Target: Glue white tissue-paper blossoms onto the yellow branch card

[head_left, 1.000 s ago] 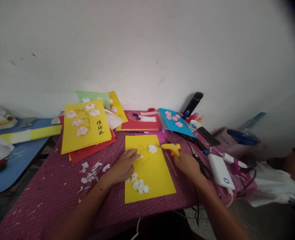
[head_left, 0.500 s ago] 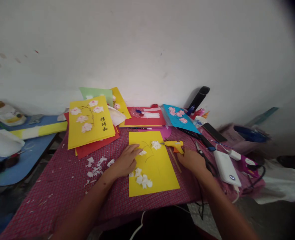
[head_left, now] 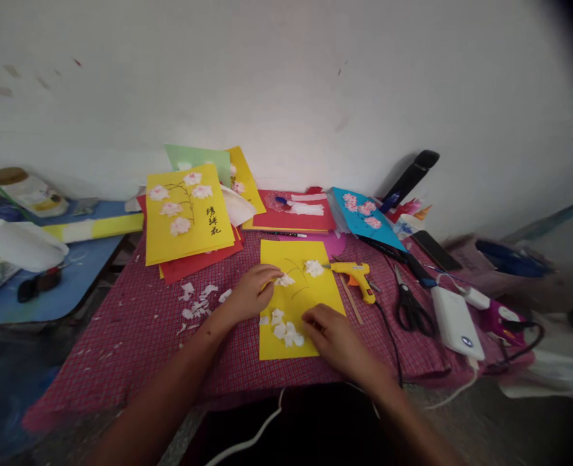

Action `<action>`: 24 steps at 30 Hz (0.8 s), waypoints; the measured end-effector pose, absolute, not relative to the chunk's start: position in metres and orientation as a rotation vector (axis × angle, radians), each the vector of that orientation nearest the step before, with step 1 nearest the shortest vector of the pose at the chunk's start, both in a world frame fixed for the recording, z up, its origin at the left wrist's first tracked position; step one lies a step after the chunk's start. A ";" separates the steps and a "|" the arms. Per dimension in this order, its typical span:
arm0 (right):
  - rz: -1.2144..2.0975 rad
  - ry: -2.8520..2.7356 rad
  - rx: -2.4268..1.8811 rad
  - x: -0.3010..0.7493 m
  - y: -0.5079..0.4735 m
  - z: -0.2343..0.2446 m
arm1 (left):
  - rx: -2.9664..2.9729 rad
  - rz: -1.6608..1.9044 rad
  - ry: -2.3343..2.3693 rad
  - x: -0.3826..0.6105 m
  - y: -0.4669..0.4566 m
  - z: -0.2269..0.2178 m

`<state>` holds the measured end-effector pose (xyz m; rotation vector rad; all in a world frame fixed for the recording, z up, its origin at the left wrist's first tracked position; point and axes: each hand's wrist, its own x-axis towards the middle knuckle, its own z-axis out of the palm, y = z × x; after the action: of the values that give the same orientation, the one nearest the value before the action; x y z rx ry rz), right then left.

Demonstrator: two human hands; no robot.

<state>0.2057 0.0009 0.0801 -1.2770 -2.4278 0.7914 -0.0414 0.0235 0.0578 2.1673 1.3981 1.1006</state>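
Seen from the head camera, a person's left hand (head_left: 256,292), fingers bent, reaches its fingertips to a small white flower (head_left: 285,280) on a yellow sheet (head_left: 293,304); the right hand (head_left: 337,333), loosely curled, sits just beside a cluster of loose white pieces (head_left: 289,333) to its left. Whether either hand pinches anything cannot be told. A yellow glue gun (head_left: 361,277) lies on the desk (head_left: 136,336) beyond the right hand, in neither's grip, its nozzle near or against a fuller white flower (head_left: 313,268). White scraps (head_left: 199,304) lie just left of the left hand; scissors (head_left: 407,304) rest to the right of the right. The step in hand appears to be handling the white pieces; the next move would seem to call for a light pinch on one. The right hand hides the sheet's near right corner, its thumb is hard to make out, and the forearms run blurred out of frame.
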 end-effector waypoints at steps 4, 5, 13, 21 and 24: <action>0.753 -2.485 -1.270 0.181 0.012 0.078 | 2.115 1.136 1.425 -0.042 0.024 0.061; 0.743 -2.515 -1.268 0.177 0.015 0.078 | 2.109 1.132 1.430 -0.042 0.024 0.061; 0.618 -2.636 -1.372 0.154 0.022 0.074 | 2.146 1.087 1.399 -0.041 0.026 0.052; 0.726 -2.496 -1.322 0.165 0.026 0.070 | 2.185 1.051 1.401 -0.043 0.024 0.053; 0.717 -2.501 -1.315 0.168 0.026 0.069 | 2.236 0.905 1.396 -0.049 0.021 0.060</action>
<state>0.1675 0.0261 0.0686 -1.3151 -2.5011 0.7166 -0.0490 0.0211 0.0602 2.2360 1.3959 0.9048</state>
